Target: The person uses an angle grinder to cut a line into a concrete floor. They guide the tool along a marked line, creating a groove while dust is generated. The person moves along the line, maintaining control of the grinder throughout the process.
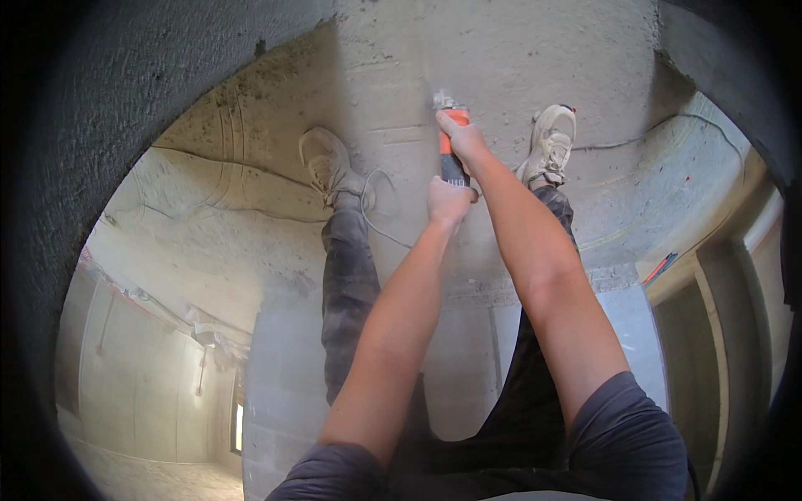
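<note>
An orange and black angle grinder point(452, 144) points away from me over the dusty concrete floor, its metal head at the far end, between my two shoes. My right hand point(465, 140) is closed round the orange front part of its body, behind the head. Nearer to me, my left hand point(449, 202) grips the dark rear end. Pale dust coats both hands. The disc is blurred, and I cannot tell whether it touches the concrete. Shallow straight lines point(393, 134) mark the floor to the left of the head.
My left shoe point(324, 163) and right shoe point(553, 144) stand on either side of the grinder. A pale cable point(368, 204) loops beside the left shoe. Another cable point(242, 167) crosses the floor at left. Rough grey concrete point(142, 92) rises at the upper left. Red and blue items point(660, 267) lie at right.
</note>
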`<act>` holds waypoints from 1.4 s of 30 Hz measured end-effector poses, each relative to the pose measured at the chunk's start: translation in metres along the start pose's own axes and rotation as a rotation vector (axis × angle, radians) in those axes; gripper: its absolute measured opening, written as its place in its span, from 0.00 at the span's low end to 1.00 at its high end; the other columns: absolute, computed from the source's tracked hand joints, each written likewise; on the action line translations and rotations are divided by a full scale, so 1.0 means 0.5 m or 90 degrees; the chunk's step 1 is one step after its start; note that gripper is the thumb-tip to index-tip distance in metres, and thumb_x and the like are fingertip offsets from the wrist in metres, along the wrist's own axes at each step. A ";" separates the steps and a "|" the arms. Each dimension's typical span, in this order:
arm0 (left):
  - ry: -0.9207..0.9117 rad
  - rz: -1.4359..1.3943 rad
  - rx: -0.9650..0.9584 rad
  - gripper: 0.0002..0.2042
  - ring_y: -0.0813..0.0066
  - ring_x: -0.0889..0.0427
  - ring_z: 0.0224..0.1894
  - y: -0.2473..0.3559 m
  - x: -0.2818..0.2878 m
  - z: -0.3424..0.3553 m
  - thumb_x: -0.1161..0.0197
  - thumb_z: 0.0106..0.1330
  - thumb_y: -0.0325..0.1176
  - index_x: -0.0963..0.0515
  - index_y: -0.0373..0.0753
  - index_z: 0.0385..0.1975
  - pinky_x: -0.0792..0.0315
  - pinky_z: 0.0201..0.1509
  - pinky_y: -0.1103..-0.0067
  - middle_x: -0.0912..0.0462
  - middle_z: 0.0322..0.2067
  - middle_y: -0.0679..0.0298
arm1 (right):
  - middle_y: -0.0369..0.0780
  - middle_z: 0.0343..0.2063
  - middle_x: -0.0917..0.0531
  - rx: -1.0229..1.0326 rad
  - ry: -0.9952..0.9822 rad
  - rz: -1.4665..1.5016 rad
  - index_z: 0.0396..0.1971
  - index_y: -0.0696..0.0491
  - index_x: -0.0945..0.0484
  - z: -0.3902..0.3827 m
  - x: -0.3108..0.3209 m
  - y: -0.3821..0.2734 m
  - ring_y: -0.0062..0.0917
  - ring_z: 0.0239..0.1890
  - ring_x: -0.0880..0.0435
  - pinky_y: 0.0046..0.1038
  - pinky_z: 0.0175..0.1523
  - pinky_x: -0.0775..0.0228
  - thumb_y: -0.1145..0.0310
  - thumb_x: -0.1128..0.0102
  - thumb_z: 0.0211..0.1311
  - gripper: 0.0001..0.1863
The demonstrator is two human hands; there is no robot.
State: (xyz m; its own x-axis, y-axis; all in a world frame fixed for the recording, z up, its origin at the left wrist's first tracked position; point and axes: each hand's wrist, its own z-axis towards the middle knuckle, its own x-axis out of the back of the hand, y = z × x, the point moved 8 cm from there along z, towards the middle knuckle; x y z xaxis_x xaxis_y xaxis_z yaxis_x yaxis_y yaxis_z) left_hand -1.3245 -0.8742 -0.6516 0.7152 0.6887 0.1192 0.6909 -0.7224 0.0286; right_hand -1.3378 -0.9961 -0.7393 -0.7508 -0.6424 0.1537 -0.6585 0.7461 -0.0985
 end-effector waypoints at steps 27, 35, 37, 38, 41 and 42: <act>-0.035 -0.044 -0.016 0.17 0.69 0.23 0.15 0.058 -0.004 -0.003 0.27 0.46 0.21 0.26 0.32 0.35 0.32 0.16 0.69 0.20 0.23 0.61 | 0.39 0.36 0.13 0.019 0.008 0.005 0.46 0.59 0.15 0.008 -0.002 -0.053 0.24 0.34 0.16 0.35 0.41 0.22 0.45 0.23 0.69 0.29; -0.057 -0.032 0.005 0.18 0.69 0.24 0.14 0.074 -0.007 -0.005 0.26 0.47 0.21 0.26 0.32 0.36 0.32 0.15 0.69 0.21 0.22 0.62 | 0.39 0.37 0.13 0.026 0.007 -0.021 0.47 0.60 0.15 0.019 0.002 -0.064 0.23 0.35 0.16 0.34 0.41 0.21 0.45 0.24 0.70 0.28; -0.039 -0.043 0.002 0.17 0.70 0.24 0.14 0.080 -0.006 -0.006 0.26 0.47 0.21 0.26 0.32 0.35 0.33 0.15 0.68 0.21 0.22 0.62 | 0.43 0.40 0.12 0.037 0.004 -0.025 0.50 0.64 0.15 0.020 0.000 -0.071 0.27 0.38 0.14 0.36 0.44 0.21 0.44 0.24 0.69 0.33; -0.030 -0.053 -0.005 0.16 0.70 0.24 0.14 0.084 -0.003 -0.005 0.26 0.47 0.21 0.26 0.32 0.34 0.33 0.15 0.68 0.21 0.22 0.62 | 0.47 0.43 0.12 0.049 -0.003 -0.020 0.52 0.67 0.16 0.018 -0.002 -0.077 0.30 0.40 0.13 0.38 0.47 0.20 0.42 0.24 0.67 0.37; -0.023 -0.063 -0.025 0.09 0.73 0.28 0.13 0.111 0.001 -0.015 0.28 0.49 0.21 0.23 0.34 0.25 0.37 0.15 0.70 0.23 0.18 0.65 | 0.50 0.46 0.11 0.049 -0.011 -0.032 0.56 0.70 0.17 0.012 -0.004 -0.100 0.34 0.44 0.11 0.39 0.50 0.19 0.41 0.24 0.66 0.42; -0.024 -0.063 -0.032 0.07 0.75 0.30 0.12 0.123 0.001 -0.021 0.28 0.50 0.21 0.22 0.36 0.21 0.38 0.15 0.70 0.24 0.16 0.66 | 0.49 0.46 0.11 0.042 -0.012 -0.041 0.56 0.70 0.18 0.009 -0.005 -0.108 0.34 0.44 0.11 0.39 0.50 0.19 0.41 0.24 0.66 0.42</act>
State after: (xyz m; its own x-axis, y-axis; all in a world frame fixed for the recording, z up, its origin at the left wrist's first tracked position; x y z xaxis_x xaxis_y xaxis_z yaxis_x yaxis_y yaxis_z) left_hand -1.2826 -0.9189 -0.6395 0.6479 0.7579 0.0762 0.7527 -0.6524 0.0884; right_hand -1.3007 -1.0354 -0.7387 -0.7075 -0.6921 0.1433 -0.7067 0.6905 -0.1542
